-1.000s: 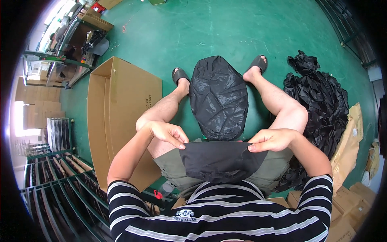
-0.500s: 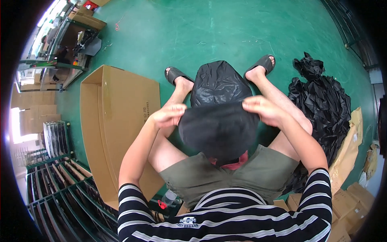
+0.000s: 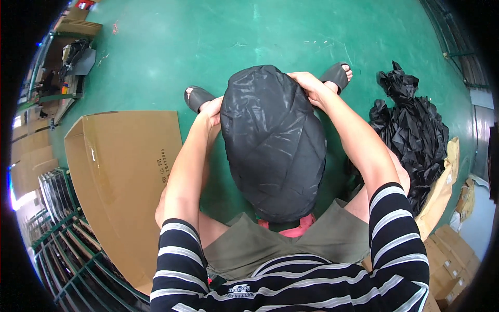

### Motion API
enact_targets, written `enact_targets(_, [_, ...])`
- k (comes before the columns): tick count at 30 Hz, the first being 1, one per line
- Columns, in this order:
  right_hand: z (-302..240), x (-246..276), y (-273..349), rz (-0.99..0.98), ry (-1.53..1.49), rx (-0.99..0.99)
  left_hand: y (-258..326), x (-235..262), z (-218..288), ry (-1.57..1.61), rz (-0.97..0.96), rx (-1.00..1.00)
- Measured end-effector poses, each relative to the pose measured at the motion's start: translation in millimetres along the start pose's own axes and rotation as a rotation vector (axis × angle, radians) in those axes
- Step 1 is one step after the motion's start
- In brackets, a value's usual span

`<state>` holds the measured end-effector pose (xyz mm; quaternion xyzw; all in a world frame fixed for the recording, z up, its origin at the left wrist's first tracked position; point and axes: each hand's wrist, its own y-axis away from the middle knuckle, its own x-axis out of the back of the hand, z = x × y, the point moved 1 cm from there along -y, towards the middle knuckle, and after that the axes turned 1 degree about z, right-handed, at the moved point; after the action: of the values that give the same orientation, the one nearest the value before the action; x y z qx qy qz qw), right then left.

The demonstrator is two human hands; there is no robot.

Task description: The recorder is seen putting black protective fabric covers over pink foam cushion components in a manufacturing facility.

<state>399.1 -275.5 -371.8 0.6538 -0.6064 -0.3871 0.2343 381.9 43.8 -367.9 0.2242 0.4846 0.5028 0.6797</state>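
Between my legs sits a rounded, elongated bundle under a smooth black fabric cover (image 3: pixel 273 145), drawn over its top and sides. My left hand (image 3: pixel 212 111) is closed at the cover's far left edge, its fingers partly hidden behind the bundle. At the far right edge my right hand (image 3: pixel 310 87) grips the cover, thumb on the near side and fingers tucked round it. A red piece (image 3: pixel 299 228) pokes out from under the cover's near end, close to my shorts. What lies inside is hidden.
An open cardboard box (image 3: pixel 130 171) lies on its side at my left, with metal racks (image 3: pixel 78 255) beyond it. Crumpled black plastic bags (image 3: pixel 416 140) and a tan paper sack (image 3: pixel 439 187) lie at right. Cartons (image 3: pixel 449 260) stack at lower right.
The black cover, previously stretched between my hands above the near part of the bundle, now lies over the whole bundle. Both hands have moved away from me to its far end.
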Motion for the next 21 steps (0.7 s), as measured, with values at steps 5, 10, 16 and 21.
enact_targets(5, [36, 8, 11, 0.041, 0.267, 0.079, -11, 36, -34, 0.099, 0.039, 0.098])
enact_targets(10, [61, 49, 39, 0.365, 0.504, 0.211, 45, 13, -48, 0.079, 0.118, -0.172])
enact_targets(16, [106, 38, 120, 0.501, 0.28, 0.363, 124, -42, -101, 0.126, 0.465, -0.368])
enact_targets(21, [159, 29, 149, 0.574, 0.339, 0.462, 82, -34, -183, -0.338, 1.008, -0.754])
